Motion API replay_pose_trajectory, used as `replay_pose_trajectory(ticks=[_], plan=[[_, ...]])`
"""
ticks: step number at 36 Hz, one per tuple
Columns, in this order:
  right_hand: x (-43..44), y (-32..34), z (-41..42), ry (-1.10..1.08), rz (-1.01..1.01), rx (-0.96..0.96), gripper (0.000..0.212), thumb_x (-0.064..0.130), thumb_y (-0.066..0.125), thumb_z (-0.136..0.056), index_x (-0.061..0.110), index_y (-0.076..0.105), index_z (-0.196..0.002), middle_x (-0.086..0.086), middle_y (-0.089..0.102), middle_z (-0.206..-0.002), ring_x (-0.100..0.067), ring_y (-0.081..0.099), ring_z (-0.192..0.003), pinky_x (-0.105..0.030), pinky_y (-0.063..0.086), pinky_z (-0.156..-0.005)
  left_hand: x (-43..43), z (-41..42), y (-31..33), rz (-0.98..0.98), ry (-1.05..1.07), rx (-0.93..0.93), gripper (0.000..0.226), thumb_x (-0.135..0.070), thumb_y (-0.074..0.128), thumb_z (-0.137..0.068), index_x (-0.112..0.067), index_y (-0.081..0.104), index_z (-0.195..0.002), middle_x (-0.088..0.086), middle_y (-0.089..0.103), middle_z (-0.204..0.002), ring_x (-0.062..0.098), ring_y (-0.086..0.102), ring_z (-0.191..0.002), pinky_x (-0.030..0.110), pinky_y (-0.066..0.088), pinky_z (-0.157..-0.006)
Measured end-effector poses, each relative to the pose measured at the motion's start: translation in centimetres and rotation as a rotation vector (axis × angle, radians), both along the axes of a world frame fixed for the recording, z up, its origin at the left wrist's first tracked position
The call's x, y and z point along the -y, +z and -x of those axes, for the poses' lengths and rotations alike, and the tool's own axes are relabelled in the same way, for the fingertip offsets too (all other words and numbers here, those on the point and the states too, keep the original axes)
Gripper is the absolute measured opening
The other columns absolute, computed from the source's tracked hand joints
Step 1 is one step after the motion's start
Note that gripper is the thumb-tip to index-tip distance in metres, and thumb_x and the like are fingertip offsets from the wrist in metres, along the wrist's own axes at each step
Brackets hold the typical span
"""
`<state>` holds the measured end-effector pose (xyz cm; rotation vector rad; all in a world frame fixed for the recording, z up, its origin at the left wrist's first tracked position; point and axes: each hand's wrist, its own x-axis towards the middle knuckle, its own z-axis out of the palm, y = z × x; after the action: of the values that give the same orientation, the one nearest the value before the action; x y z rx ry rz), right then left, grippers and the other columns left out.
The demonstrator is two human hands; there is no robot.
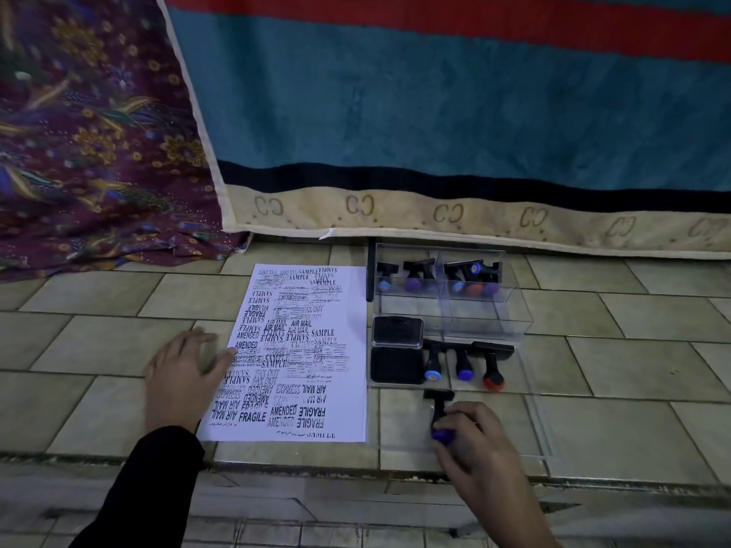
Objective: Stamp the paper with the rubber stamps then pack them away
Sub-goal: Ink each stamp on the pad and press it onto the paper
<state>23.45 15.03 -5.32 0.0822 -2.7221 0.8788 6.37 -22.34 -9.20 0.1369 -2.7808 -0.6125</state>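
Observation:
A white paper [348, 373] covered in black stamp prints lies on the tiled floor. My left hand [180, 375] rests flat at its left edge, fingers spread, thumb on the sheet. My right hand [480, 444] grips a black rubber stamp with a purple knob [438, 413], lying just right of the paper's lower corner. Beyond it, three more stamps [463, 359] lie side by side beside an open black ink pad [397, 363]. A clear plastic box [510, 310] farther back holds several stamps.
A clear flat lid [534, 421] lies on the floor under and right of my right hand. A teal, red and beige mattress edge [435, 215] stands behind the box. Purple patterned cloth [99, 152] is heaped at the left. A floor step runs along the near side.

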Motion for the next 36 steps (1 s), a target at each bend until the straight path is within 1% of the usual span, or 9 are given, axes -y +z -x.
replay_pose_trajectory(ticks=[3,9,11,14,20,23,28,31,36], plan=[[-0.2,1.1,0.7,-0.035,0.008,-0.085,0.029,0.018,0.076,-0.074,0.027,0.055,-0.092,0.011,0.052,-0.098,-0.007,0.054,-0.092,-0.019,0.042,-0.078,-0.1,0.0,0.0,-0.003,0.002,-0.001,0.048,-0.056,0.056,-0.081,-0.019,0.065,-0.112,0.006,0.059,-0.130,0.032,0.052,-0.121,0.051,0.035,-0.102],[0.5,5.1,7.1,-0.099,0.106,-0.188,0.011,0.013,0.062,-0.087,0.022,0.057,-0.093,0.010,0.055,-0.090,0.002,0.052,-0.078,-0.012,0.043,-0.070,0.0,0.0,0.0,-0.003,-0.005,-0.002,0.046,-0.054,0.060,-0.083,-0.020,0.064,-0.112,0.006,0.059,-0.131,0.032,0.052,-0.120,0.051,0.035,-0.103],[0.7,6.4,10.3,-0.088,0.081,-0.139,0.007,0.018,0.059,-0.090,0.018,0.060,-0.097,0.006,0.060,-0.092,-0.001,0.054,-0.077,-0.015,0.047,-0.069,0.0,0.0,-0.1,0.008,0.001,-0.002,0.040,-0.048,0.067,-0.086,-0.020,0.064,-0.113,0.006,0.058,-0.131,0.031,0.052,-0.121,0.051,0.034,-0.103],[1.2,7.5,14.6,-0.049,-0.009,-0.060,0.011,0.017,0.057,-0.091,0.013,0.064,-0.099,-0.001,0.063,-0.096,-0.013,0.059,-0.084,-0.031,0.053,-0.074,0.0,0.0,-0.1,0.010,0.011,-0.001,0.038,-0.043,0.071,-0.085,-0.019,0.064,-0.113,0.006,0.058,-0.131,0.031,0.051,-0.121,0.050,0.034,-0.103],[2.0,7.2,21.2,-0.069,-0.177,0.058,0.017,0.014,0.048,-0.094,0.008,0.061,-0.102,-0.012,0.063,-0.101,-0.027,0.061,-0.089,-0.034,0.049,-0.074,-0.2,-0.1,0.3,0.006,0.019,0.006,0.038,-0.044,0.071,-0.085,-0.019,0.064,-0.113,0.005,0.058,-0.131,0.031,0.051,-0.121,0.049,0.033,-0.104],[2.1,6.7,23.3,-0.078,-0.397,0.172,0.019,0.013,0.046,-0.094,0.008,0.056,-0.109,-0.016,0.063,-0.107,-0.032,0.059,-0.098,-0.037,0.043,-0.080,-0.4,-0.1,0.5,0.010,0.023,0.015,0.039,-0.043,0.072,-0.084,-0.018,0.065,-0.113,0.006,0.058,-0.132,0.032,0.050,-0.122,0.050,0.033,-0.104],[2.5,5.9,24.9,-0.006,-0.480,0.369,0.030,0.019,0.044,-0.094,0.016,0.052,-0.123,-0.015,0.061,-0.118,-0.032,0.054,-0.110,-0.043,0.042,-0.093,-0.4,-0.1,0.7,0.012,0.030,0.025,0.040,-0.044,0.071,-0.084,-0.019,0.065,-0.114,0.005,0.057,-0.133,0.032,0.049,-0.123,0.049,0.032,-0.104],[2.8,5.9,25.5,0.005,-0.611,0.421,0.033,0.016,0.040,-0.094,0.020,0.052,-0.124,-0.011,0.059,-0.122,-0.033,0.050,-0.115,-0.052,0.033,-0.102,-0.4,-0.1,0.7,0.009,0.028,0.020,0.040,-0.044,0.071,-0.084,-0.018,0.065,-0.113,0.005,0.058,-0.132,0.032,0.049,-0.122,0.049,0.033,-0.103],[2.8,6.4,25.6,-0.015,-0.559,0.499,0.035,0.014,0.036,-0.093,0.024,0.056,-0.121,-0.010,0.056,-0.127,-0.033,0.041,-0.124,-0.063,0.014,-0.107,-0.3,-0.1,0.6,0.012,0.024,0.022,0.039,-0.043,0.072,-0.084,-0.018,0.065,-0.113,0.006,0.058,-0.132,0.033,0.050,-0.122,0.050,0.034,-0.103]])
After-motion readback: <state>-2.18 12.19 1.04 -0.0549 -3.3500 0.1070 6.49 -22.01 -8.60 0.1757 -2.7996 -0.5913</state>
